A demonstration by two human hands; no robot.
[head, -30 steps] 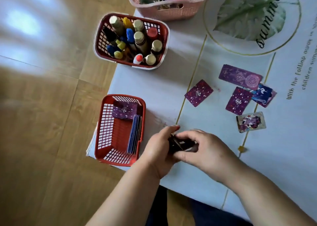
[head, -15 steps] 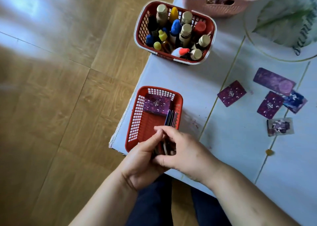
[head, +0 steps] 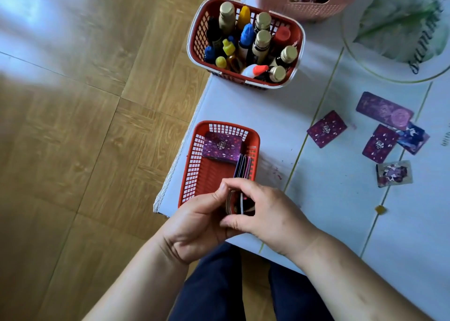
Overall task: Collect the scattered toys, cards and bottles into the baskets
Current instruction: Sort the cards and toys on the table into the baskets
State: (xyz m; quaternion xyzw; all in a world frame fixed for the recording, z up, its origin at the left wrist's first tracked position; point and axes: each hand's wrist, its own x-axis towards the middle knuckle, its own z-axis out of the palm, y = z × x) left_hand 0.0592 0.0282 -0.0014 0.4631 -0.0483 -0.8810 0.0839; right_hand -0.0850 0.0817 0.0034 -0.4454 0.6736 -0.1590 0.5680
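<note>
Tablecloth (head: 328,199), top right: dark script word over leaf print (head: 394,23), reads "summ…" (blurred, cut off at the frame edge). Purple card (head: 221,146) in red basket (head: 229,126): white logo, lettering illegible. Same logo on loose card (head: 326,128) and second loose card (head: 379,143).

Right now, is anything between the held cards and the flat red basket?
Nothing visible does. The left hand and right hand hold the stack at the near end of the flat red basket. Inside, upright cards line its right wall, one card lies at the far end, and red floor shows between.
</note>
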